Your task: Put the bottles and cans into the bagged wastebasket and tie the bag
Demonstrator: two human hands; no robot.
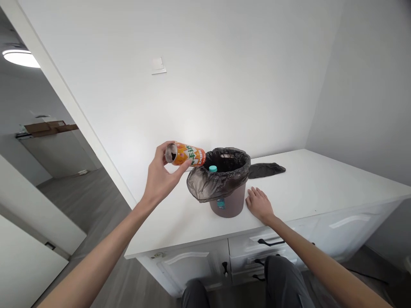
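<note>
My left hand (159,179) grips an orange soda can (194,155), lying nearly on its side in the air, its opened top facing left and its base by the bin's rim. Below and to the right of the can stands a brownish trash bin (236,204) lined with a black plastic bag (221,186) folded over its edge. A bottle with a teal cap (212,169) pokes up inside the bin's left side. My right hand (259,205) lies flat on the white cabinet top, fingers loosely spread beside the bin.
Behind the bin, a folded black bag (267,170) lies on the white cabinet top (308,184). Drawers and doors with black handles (271,243) are below. A light switch (158,65) is on the wall. An opening at left shows another room with cardboard boxes (48,127).
</note>
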